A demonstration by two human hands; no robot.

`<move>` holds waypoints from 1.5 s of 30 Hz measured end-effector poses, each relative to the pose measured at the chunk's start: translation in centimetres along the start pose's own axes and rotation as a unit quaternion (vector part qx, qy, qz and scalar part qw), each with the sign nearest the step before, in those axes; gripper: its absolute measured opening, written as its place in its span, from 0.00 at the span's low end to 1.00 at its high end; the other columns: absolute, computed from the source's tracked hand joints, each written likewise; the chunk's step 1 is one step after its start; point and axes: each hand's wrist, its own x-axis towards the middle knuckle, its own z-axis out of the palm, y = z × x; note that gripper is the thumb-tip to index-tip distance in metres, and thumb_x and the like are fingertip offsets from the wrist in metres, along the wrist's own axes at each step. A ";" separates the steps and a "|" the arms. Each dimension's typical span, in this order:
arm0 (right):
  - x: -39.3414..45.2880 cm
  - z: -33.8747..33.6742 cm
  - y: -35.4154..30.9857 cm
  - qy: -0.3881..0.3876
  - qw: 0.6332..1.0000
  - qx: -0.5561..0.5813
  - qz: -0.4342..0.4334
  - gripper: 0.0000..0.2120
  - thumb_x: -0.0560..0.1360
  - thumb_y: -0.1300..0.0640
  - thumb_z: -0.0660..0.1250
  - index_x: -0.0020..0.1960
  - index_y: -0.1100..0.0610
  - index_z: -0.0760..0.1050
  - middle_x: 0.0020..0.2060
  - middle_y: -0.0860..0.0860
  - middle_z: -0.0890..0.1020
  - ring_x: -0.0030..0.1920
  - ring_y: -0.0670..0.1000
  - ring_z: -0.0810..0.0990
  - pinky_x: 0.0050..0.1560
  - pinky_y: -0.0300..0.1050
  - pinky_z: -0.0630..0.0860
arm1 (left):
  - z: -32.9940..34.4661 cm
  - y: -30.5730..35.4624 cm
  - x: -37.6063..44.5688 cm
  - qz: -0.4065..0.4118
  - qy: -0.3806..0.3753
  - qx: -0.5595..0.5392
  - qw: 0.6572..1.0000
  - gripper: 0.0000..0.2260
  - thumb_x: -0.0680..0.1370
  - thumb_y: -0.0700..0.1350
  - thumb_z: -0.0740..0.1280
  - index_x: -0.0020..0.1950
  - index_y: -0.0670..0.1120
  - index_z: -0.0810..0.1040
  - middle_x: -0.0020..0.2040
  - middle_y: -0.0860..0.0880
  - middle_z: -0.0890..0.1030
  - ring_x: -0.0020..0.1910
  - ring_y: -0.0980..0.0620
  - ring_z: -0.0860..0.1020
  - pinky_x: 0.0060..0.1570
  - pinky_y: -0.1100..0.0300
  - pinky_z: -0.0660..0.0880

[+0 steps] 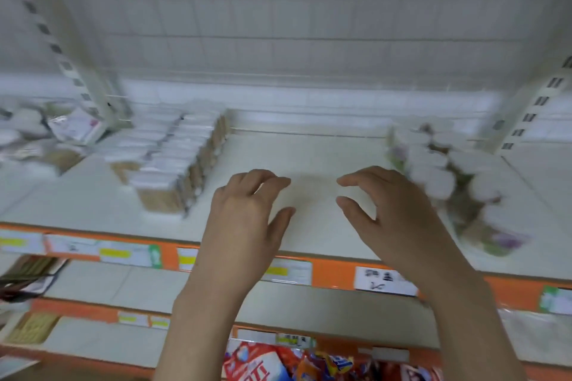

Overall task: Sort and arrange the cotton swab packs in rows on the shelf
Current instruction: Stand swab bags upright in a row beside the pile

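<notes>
White shelf lay bare under both hands, with an orange strip of price labels along its front edge. The left hand hovered over the shelf's middle, fingers loosely curled and thumb spread, its grip released and holding nothing. The right hand hovered just beside it in a mirrored pose, fingers bent toward the left hand, grip likewise released and holding nothing. Whether either hand touched the shelf could not be told through the blur.

Left of the left hand, well clear of it, flat swab packs stood in two close rows running from the front of the shelf toward the back panel. Farther left of those rows lay loose packs in a jumble. Just right of the right hand, near its knuckles, round tubs with white tops were clustered, blurred. Below the wrists a lower shelf showed, and lower still, between the forearms, lay red packets.
</notes>
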 end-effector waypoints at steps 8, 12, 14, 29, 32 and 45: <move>2.6 7.6 -14.2 -0.022 0.999 0.005 -0.045 0.11 0.76 0.51 0.63 0.57 0.49 0.76 0.53 0.42 0.77 0.49 0.44 0.72 0.52 0.41 0.64 | -10.4 -13.4 -3.8 -0.046 -0.004 0.048 0.998 0.10 0.70 0.42 0.74 0.51 0.45 0.81 0.46 0.48 0.81 0.45 0.42 0.78 0.42 0.49 0.74; 3.8 10.4 -19.4 -0.042 0.996 0.014 -0.078 0.11 0.76 0.51 0.63 0.57 0.49 0.76 0.52 0.41 0.77 0.52 0.44 0.72 0.51 0.39 0.63 | -13.7 -18.5 -5.0 -0.089 0.009 0.049 0.995 0.13 0.73 0.44 0.71 0.55 0.43 0.80 0.49 0.46 0.81 0.47 0.42 0.78 0.46 0.45 0.74; 4.6 11.5 -21.0 -0.048 0.995 0.014 -0.089 0.11 0.76 0.51 0.63 0.57 0.50 0.76 0.51 0.41 0.77 0.53 0.44 0.72 0.51 0.39 0.64 | -14.7 -20.2 -5.2 -0.103 0.012 0.043 0.994 0.13 0.73 0.45 0.71 0.56 0.43 0.80 0.50 0.47 0.81 0.48 0.42 0.79 0.47 0.45 0.74; 12.4 18.9 -26.0 -0.072 0.986 0.062 -0.137 0.12 0.77 0.50 0.62 0.60 0.50 0.75 0.54 0.42 0.76 0.57 0.45 0.71 0.57 0.42 0.68 | -16.6 -29.2 -2.3 -0.146 0.022 0.082 0.986 0.14 0.73 0.46 0.70 0.57 0.43 0.79 0.50 0.47 0.81 0.50 0.43 0.79 0.48 0.45 0.75; 13.7 20.9 -27.2 -0.093 0.983 0.063 -0.146 0.13 0.77 0.50 0.61 0.60 0.49 0.74 0.54 0.42 0.75 0.57 0.45 0.70 0.57 0.41 0.68 | -16.9 -31.5 -2.4 -0.160 0.016 0.082 0.984 0.14 0.74 0.46 0.70 0.57 0.43 0.79 0.50 0.47 0.81 0.49 0.43 0.78 0.48 0.45 0.75; 20.0 30.6 -33.8 -0.141 0.988 -0.007 -0.063 0.14 0.77 0.49 0.61 0.60 0.53 0.73 0.58 0.47 0.73 0.59 0.50 0.69 0.57 0.40 0.66 | -20.0 -46.7 1.1 -0.108 -0.047 0.040 0.992 0.14 0.69 0.39 0.73 0.55 0.44 0.81 0.47 0.42 0.80 0.43 0.40 0.79 0.42 0.58 0.72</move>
